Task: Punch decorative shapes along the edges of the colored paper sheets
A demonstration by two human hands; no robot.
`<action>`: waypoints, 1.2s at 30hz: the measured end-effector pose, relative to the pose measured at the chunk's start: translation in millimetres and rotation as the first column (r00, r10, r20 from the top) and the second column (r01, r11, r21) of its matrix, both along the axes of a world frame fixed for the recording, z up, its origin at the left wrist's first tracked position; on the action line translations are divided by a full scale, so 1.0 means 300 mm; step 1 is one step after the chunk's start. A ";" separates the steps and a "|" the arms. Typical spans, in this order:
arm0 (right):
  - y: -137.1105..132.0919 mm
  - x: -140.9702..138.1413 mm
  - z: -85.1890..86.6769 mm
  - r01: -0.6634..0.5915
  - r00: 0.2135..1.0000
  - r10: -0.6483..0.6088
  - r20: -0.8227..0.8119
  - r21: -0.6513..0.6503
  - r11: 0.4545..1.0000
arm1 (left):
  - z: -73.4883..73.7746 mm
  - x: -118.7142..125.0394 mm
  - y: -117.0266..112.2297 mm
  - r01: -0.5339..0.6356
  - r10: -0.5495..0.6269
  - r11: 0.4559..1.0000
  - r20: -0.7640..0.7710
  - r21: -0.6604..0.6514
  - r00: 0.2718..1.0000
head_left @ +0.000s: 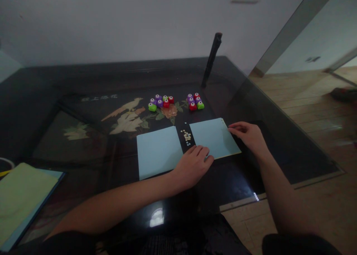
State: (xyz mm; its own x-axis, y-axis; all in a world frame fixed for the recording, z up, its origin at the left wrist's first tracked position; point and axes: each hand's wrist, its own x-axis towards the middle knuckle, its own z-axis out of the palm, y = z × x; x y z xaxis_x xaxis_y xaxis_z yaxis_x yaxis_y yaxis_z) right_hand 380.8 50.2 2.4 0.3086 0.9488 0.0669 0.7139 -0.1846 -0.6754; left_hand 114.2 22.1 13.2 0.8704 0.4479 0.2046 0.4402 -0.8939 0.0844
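Observation:
Two light blue sheets of paper lie side by side, a left sheet (pixel 158 149) and a right sheet (pixel 213 136); a yellowish layer shows along the right one's edge. Between them is a small heap of tiny pale star-shaped cutouts (pixel 186 136). My left hand (pixel 193 165) rests over the near left corner of the right sheet, fingers slightly bent and laid down on it. At that sheet's far right edge, my right hand (pixel 248 134) has thumb and forefinger pinched together. Whatever is between those fingertips is too small to make out. Small marks show near that far corner.
Beyond the papers sit two groups of red, purple and green plastic pieces with eye-like tops, a left group (pixel 161 102) and a right group (pixel 195 101). A black upright stick (pixel 211 60) stands behind. More paper (pixel 25 195) lies at left on the glossy dark table (pixel 117 154).

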 end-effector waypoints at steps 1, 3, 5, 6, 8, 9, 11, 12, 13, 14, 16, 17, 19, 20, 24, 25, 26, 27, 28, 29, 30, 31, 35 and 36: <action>-0.001 0.000 0.001 0.016 1.000 -0.017 0.014 0.028 0.999 | 0.000 0.000 0.000 0.005 -0.005 1.000 0.001 -0.004 1.000; -0.003 -0.001 0.002 0.039 0.998 -0.035 -0.046 0.073 0.997 | 0.000 0.000 0.001 0.008 -0.008 1.000 0.008 -0.013 1.000; -0.005 -0.005 0.001 0.044 0.981 -0.025 -0.194 0.098 0.994 | 0.000 0.001 0.000 0.009 -0.008 1.000 0.017 -0.024 1.000; -0.006 -0.009 0.000 0.047 0.960 -0.016 -0.278 0.106 0.993 | 0.000 0.001 0.000 0.010 -0.009 1.000 0.020 -0.030 1.000; -0.008 -0.019 -0.001 0.054 0.911 -0.003 -0.411 0.113 0.992 | -0.001 0.002 0.000 0.013 -0.012 0.999 0.024 -0.039 1.000; -0.009 -0.024 -0.001 0.057 0.892 -0.001 -0.453 0.111 0.992 | -0.001 0.003 -0.001 0.015 -0.014 0.999 0.026 -0.042 1.000; -0.010 -0.033 0.001 0.062 0.870 -0.002 -0.493 0.105 0.993 | -0.003 0.004 -0.001 0.015 -0.014 0.999 0.030 -0.043 0.999; -0.011 -0.036 0.003 0.065 0.866 -0.005 -0.500 0.103 0.993 | -0.005 0.005 -0.001 0.017 -0.016 0.999 0.033 -0.041 0.999; -0.011 -0.037 0.004 0.069 0.864 -0.010 -0.504 0.099 0.993 | -0.006 0.005 -0.001 0.021 -0.019 0.999 0.035 -0.039 0.999; -0.012 -0.038 0.005 0.074 0.862 -0.016 -0.507 0.095 0.993 | -0.007 0.005 0.000 0.026 -0.024 0.999 0.037 -0.036 0.999; -0.011 -0.037 0.006 0.078 0.860 -0.021 -0.510 0.090 0.993 | -0.009 0.004 0.001 0.036 -0.035 0.999 0.040 -0.028 0.999; -0.011 -0.035 0.005 0.076 0.862 -0.019 -0.507 0.090 0.993 | -0.010 0.004 0.002 0.039 -0.038 0.999 0.042 -0.025 0.998; -0.011 -0.032 0.002 0.066 0.867 -0.010 -0.498 0.095 0.993 | -0.011 0.003 0.003 0.039 -0.038 0.999 0.044 -0.021 0.998; -0.011 -0.030 0.001 0.061 0.870 -0.005 -0.493 0.098 0.993 | -0.011 0.003 0.004 0.037 -0.036 0.999 0.044 -0.021 0.998; -0.011 -0.026 -0.006 0.040 0.880 0.013 -0.475 0.101 0.994 | -0.010 0.003 0.006 0.033 -0.031 0.999 0.042 -0.029 0.999; -0.011 -0.026 -0.007 0.034 0.884 0.017 -0.467 0.101 0.994 | -0.009 0.003 0.006 0.034 -0.033 0.999 0.036 -0.032 0.999; -0.011 -0.025 -0.009 0.029 0.887 0.021 -0.460 0.101 0.994 | -0.008 0.003 0.006 0.034 -0.033 0.999 0.030 -0.035 0.999; -0.011 -0.024 -0.012 0.026 0.890 0.023 -0.455 0.102 0.994 | -0.007 0.003 0.005 0.034 -0.033 0.999 0.025 -0.037 0.999; -0.011 -0.022 -0.014 0.025 0.891 0.025 -0.453 0.104 0.994 | -0.006 0.004 0.005 0.033 -0.032 0.999 0.021 -0.040 0.999; -0.010 -0.020 -0.017 0.024 0.891 0.026 -0.453 0.105 0.994 | -0.005 0.004 0.004 0.032 -0.031 0.999 0.019 -0.043 0.999; -0.010 -0.018 -0.018 0.022 0.891 0.028 -0.452 0.105 0.994 | -0.004 0.005 0.004 0.029 -0.028 0.998 0.020 -0.046 0.999; -0.010 -0.016 -0.018 0.019 0.896 0.029 -0.444 0.103 0.994 | -0.003 0.005 0.003 0.028 -0.027 0.998 0.020 -0.050 0.999; -0.002 -0.032 0.002 0.000 0.985 0.020 -0.174 0.118 0.993 | 0.000 0.007 0.001 0.025 -0.024 0.999 0.020 -0.044 0.999; 0.003 -0.048 0.011 -0.021 0.996 0.032 -0.077 0.137 0.990 | 0.001 0.008 0.000 0.024 -0.023 0.999 0.020 -0.036 1.000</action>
